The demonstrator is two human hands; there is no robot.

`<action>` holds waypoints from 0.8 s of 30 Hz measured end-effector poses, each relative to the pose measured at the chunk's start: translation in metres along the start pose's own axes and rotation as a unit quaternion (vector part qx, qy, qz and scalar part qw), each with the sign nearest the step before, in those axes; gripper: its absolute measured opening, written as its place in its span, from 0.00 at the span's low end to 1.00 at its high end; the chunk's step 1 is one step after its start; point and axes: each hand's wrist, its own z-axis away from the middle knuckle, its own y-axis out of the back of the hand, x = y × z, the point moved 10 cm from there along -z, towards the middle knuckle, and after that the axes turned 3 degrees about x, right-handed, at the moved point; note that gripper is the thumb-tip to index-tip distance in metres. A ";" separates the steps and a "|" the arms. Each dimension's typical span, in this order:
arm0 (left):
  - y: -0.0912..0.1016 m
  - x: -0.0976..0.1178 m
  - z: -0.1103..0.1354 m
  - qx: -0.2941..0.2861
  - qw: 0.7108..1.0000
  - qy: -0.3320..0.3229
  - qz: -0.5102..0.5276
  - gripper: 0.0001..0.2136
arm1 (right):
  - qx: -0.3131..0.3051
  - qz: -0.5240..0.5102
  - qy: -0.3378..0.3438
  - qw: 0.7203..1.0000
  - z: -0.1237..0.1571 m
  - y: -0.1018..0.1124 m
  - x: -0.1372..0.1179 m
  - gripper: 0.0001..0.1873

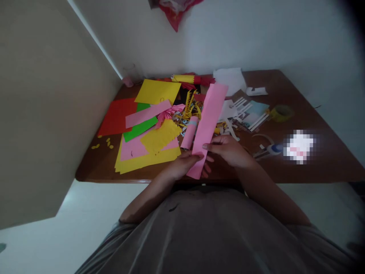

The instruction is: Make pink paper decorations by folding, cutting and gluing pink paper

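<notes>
A long pink paper strip (210,118) slants up and away from me above the front edge of the table. My left hand (184,164) grips its lower end, thumb on top and fingers spread beneath. On the strip's right edge, my right hand (226,150) pinches it between thumb and fingers. Just left of the strip lies a rolled pink paper tube (189,133) with a pale blue band. A folded pink paper fan (169,113) rests further left, beside curly yellow paper scraps (189,106).
Yellow sheets (148,163), a red sheet (116,114) and a green sheet (139,129) cover the table's left side. White paper (229,80) lies at the back. To the right are scissors (264,152), a tape roll (281,113) and a blurred-out bright object (300,146).
</notes>
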 end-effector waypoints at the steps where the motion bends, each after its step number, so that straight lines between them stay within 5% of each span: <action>1: 0.000 0.000 0.000 0.003 1.000 -0.001 -0.004 0.27 | 0.002 0.001 0.002 1.000 -0.001 0.000 0.000 0.23; 7: 0.006 0.000 -0.003 0.020 0.999 -0.032 -0.022 0.28 | 0.028 -0.029 -0.002 0.999 -0.002 0.001 0.009 0.23; 14: 0.008 -0.002 -0.005 0.014 1.000 -0.027 -0.007 0.29 | -0.028 -0.007 -0.026 0.999 0.002 -0.006 0.016 0.21; 20: 0.004 -0.003 0.005 -0.002 0.999 -0.002 -0.048 0.27 | 0.114 -0.104 -0.083 0.985 -0.004 0.023 0.031 0.22; 24: 0.003 -0.012 0.008 -0.019 0.998 0.026 -0.052 0.28 | 0.155 -0.154 -0.067 0.974 -0.007 0.038 0.021 0.22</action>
